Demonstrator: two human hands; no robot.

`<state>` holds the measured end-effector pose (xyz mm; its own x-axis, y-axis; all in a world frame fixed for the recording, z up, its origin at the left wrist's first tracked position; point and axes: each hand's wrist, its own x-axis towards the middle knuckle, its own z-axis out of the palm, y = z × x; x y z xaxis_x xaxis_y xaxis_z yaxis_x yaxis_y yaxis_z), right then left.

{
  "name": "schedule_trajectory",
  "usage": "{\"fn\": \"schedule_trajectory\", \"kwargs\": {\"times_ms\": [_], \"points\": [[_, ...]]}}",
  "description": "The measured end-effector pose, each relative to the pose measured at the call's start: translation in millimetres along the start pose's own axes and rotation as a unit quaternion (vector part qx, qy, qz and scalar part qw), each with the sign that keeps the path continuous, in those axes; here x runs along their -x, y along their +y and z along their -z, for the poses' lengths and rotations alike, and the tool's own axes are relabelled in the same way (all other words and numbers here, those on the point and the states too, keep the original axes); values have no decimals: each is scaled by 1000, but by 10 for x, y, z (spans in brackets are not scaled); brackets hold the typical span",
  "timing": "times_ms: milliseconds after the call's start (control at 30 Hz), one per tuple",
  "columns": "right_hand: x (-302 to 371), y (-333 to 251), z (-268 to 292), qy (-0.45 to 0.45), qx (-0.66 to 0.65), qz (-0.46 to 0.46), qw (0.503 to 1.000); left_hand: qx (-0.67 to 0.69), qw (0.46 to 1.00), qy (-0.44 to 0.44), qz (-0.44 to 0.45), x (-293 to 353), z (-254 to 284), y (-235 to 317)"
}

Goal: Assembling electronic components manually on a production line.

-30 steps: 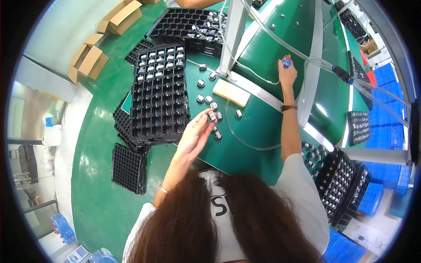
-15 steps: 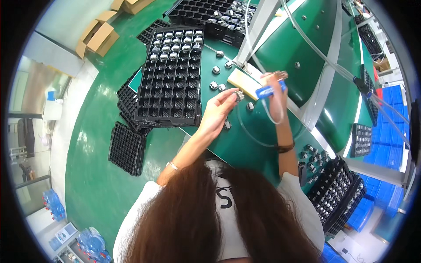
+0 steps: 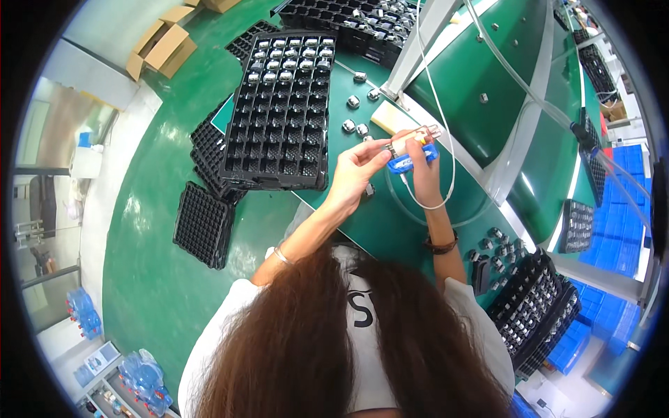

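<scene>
My left hand pinches a small metal part between thumb and fingertips above the green table. Against that part, my right hand holds a blue hand tool with a wire-like metal loop at its far end. A thin white hose runs from the tool and curves upward past the metal post. Just beyond the tool lies a pale yellow block, partly hidden. Loose small metal parts are scattered to its left. The tool's exact kind is not clear.
To the left stands a black compartment tray, its far rows filled with metal parts. Another black tray with parts sits at the back. Stacked trays and loose parts are at right. A metal post rises by the green conveyor belt.
My right hand has moved left with the blue tool and now meets the part in my left hand. My view has shifted slightly.
</scene>
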<state>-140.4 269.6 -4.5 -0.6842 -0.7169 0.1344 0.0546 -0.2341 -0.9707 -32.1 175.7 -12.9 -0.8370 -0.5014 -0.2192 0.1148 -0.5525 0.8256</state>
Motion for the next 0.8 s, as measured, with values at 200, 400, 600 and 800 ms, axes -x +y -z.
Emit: {"fn": "schedule_trajectory", "kwargs": {"times_ms": [200,400,600,800], "points": [[-16,22,-2,-24,26,1,999,-31,999,-9,-14,5,41,31],[-353,198,373,95,156,41,982,-71,996,-2,-57,-64,39,99],[-507,269,270,80,450,99,884,-149,983,38,-104,-15,255,409],[-531,335,290,97,459,110,876,-382,898,70,-205,-252,695,940]]}}
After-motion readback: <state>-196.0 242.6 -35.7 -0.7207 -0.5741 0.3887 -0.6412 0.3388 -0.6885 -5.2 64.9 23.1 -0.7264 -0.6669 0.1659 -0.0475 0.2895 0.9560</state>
